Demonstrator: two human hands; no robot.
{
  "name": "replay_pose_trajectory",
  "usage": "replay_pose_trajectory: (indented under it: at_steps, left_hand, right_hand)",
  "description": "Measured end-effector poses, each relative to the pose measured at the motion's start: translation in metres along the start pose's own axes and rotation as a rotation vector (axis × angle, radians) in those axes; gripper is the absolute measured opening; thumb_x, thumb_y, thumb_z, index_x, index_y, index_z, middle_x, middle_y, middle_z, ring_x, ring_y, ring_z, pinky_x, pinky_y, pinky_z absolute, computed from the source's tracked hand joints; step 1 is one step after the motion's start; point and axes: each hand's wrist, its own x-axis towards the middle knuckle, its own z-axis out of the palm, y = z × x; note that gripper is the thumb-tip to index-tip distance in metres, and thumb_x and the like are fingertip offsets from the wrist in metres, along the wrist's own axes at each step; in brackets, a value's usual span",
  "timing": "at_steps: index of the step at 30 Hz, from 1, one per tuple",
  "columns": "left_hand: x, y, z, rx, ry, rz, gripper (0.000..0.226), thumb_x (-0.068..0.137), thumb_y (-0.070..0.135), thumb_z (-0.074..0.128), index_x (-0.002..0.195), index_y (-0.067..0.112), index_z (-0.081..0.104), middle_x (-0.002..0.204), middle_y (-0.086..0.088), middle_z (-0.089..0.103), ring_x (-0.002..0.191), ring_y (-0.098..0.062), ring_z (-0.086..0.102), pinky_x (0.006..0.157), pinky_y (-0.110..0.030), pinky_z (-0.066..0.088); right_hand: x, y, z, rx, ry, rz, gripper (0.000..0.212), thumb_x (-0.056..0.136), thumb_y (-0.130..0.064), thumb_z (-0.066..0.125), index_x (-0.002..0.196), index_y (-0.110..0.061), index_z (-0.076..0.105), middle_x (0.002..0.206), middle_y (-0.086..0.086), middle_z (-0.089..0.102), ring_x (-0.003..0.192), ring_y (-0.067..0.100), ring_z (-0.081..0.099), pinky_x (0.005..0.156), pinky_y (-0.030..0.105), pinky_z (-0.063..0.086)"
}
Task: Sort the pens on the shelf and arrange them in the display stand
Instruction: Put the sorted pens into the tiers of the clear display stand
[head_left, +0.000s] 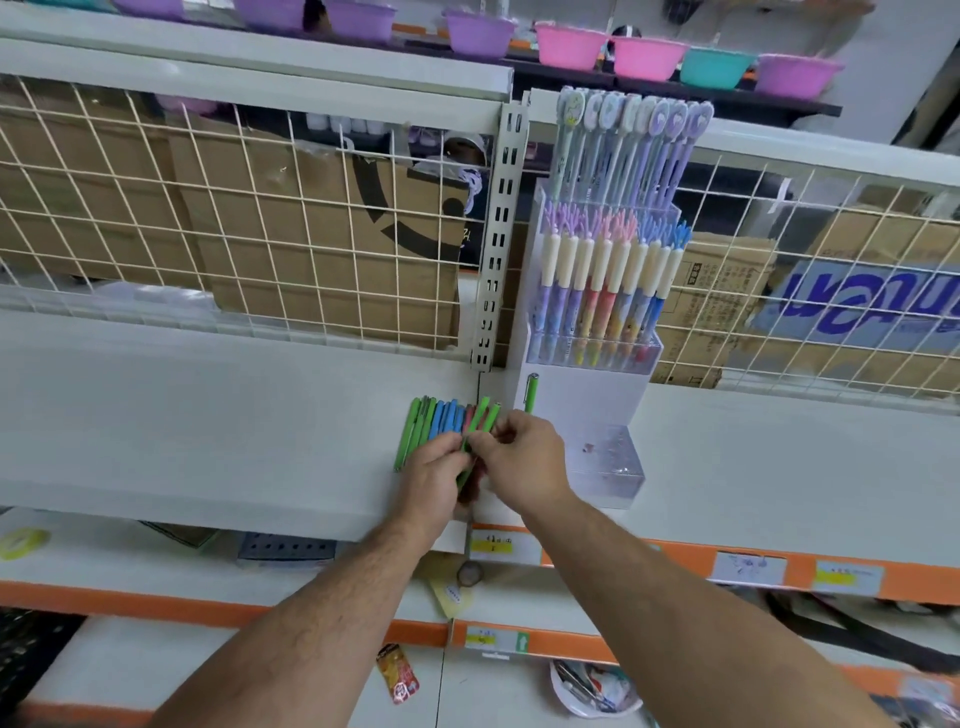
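A row of green, blue and red pens (441, 421) lies on the white shelf (208, 415), just left of a clear tiered display stand (608, 467). My left hand (436, 473) rests on the near ends of the pens, fingers curled over them. My right hand (524, 457) pinches a green pen (480, 421) at the right side of the row. One green pen (532, 392) stands upright in the stand's lower left corner. The upper tiers hold pastel pens (602, 291) and tall topped pens (623, 150). The stand's front tray is bare.
A wire mesh backing (234, 218) with cardboard boxes behind it closes off the shelf's rear. A slotted metal upright (496, 239) rises beside the stand. Coloured plastic bowls (571, 47) line the top shelf. Orange price strips (727, 569) edge the lower shelves.
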Motion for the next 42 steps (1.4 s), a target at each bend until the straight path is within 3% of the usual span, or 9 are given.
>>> replay_pose_trajectory:
  at_steps: [4, 10, 15, 17, 20, 23, 26, 38, 42]
  left_hand:
    - [-0.002, 0.003, -0.002, -0.041, -0.009, 0.023, 0.031, 0.09, -0.012, 0.044, 0.068, 0.008, 0.054, 0.056, 0.002, 0.056, 0.052, -0.011, 0.051, 0.047, -0.02, 0.041]
    - [-0.004, 0.007, 0.0, -0.024, -0.087, 0.035, 0.03, 0.094, -0.008, 0.047, 0.071, 0.01, 0.052, 0.056, 0.005, 0.058, 0.053, -0.008, 0.054, 0.05, -0.022, 0.044]
    - [0.0, 0.007, -0.009, 0.063, 0.008, 0.054, 0.022, 0.095, 0.007, 0.057, 0.076, 0.009, 0.068, 0.082, -0.011, 0.07, 0.077, -0.018, 0.062, 0.074, -0.03, 0.05]
    - [0.001, 0.002, -0.02, 0.148, 0.026, 0.046, 0.019, 0.094, 0.015, 0.062, 0.079, 0.016, 0.074, 0.093, -0.005, 0.074, 0.088, -0.014, 0.065, 0.079, -0.031, 0.049]
    - [0.001, -0.001, -0.027, 0.163, 0.039, 0.014, 0.022, 0.093, 0.017, 0.065, 0.074, 0.024, 0.072, 0.097, 0.006, 0.075, 0.086, -0.008, 0.064, 0.063, -0.021, 0.047]
    - [0.003, -0.003, -0.024, 0.201, 0.034, -0.011, 0.015, 0.093, 0.01, 0.064, 0.086, 0.017, 0.075, 0.1, 0.011, 0.075, 0.081, -0.005, 0.066, 0.055, -0.018, 0.048]
    - [0.002, -0.005, -0.021, 0.309, 0.002, 0.003, 0.012, 0.093, 0.009, 0.064, 0.093, 0.014, 0.075, 0.094, 0.009, 0.074, 0.078, -0.007, 0.066, 0.056, -0.021, 0.05]
    - [0.004, -0.009, -0.019, 0.368, 0.008, 0.024, 0.011, 0.095, 0.014, 0.063, 0.089, 0.018, 0.072, 0.093, 0.009, 0.073, 0.085, -0.012, 0.07, 0.064, -0.029, 0.061]
    - [0.005, -0.012, -0.02, 0.388, 0.014, 0.026, 0.011, 0.095, 0.014, 0.063, 0.092, 0.013, 0.073, 0.095, 0.012, 0.073, 0.084, -0.011, 0.07, 0.065, -0.031, 0.062]
  right_hand:
    - [0.001, 0.002, 0.004, 0.145, 0.04, 0.074, 0.008, 0.086, -0.008, 0.069, 0.079, -0.01, 0.065, 0.07, 0.008, 0.066, 0.069, 0.032, 0.065, 0.069, 0.048, 0.059]
    - [-0.007, 0.002, 0.004, 0.249, 0.098, 0.16, 0.017, 0.081, -0.014, 0.077, 0.075, -0.01, 0.062, 0.078, 0.019, 0.069, 0.065, 0.024, 0.062, 0.068, 0.052, 0.06]
    - [-0.001, -0.016, -0.033, 0.21, 0.184, 0.052, 0.02, 0.085, -0.012, 0.074, 0.069, -0.015, 0.063, 0.073, 0.014, 0.07, 0.067, 0.026, 0.065, 0.063, 0.044, 0.054]
    - [0.003, -0.021, -0.053, 0.178, 0.207, 0.02, 0.019, 0.088, -0.012, 0.072, 0.072, -0.015, 0.064, 0.072, 0.01, 0.069, 0.066, 0.024, 0.064, 0.057, 0.035, 0.052]
    - [0.009, -0.022, -0.071, 0.079, 0.237, -0.03, 0.015, 0.09, -0.015, 0.071, 0.077, -0.012, 0.065, 0.075, 0.009, 0.07, 0.063, 0.02, 0.061, 0.057, 0.032, 0.05]
    - [0.012, -0.022, -0.073, -0.012, 0.24, -0.051, 0.012, 0.089, -0.015, 0.071, 0.08, -0.016, 0.063, 0.077, 0.003, 0.069, 0.073, 0.02, 0.066, 0.067, 0.031, 0.054]
    - [0.012, -0.022, -0.069, -0.095, 0.195, -0.069, 0.013, 0.091, -0.017, 0.07, 0.082, -0.019, 0.061, 0.076, -0.002, 0.066, 0.065, 0.012, 0.06, 0.058, 0.023, 0.049]
    - [0.014, -0.014, -0.06, -0.222, 0.158, -0.097, 0.008, 0.091, -0.018, 0.071, 0.086, -0.017, 0.064, 0.075, -0.006, 0.062, 0.071, 0.015, 0.059, 0.065, 0.026, 0.044]
    - [0.01, -0.008, -0.056, -0.31, 0.122, -0.064, 0.007, 0.092, -0.019, 0.069, 0.093, -0.012, 0.07, 0.079, -0.002, 0.065, 0.067, 0.012, 0.057, 0.053, 0.02, 0.039]
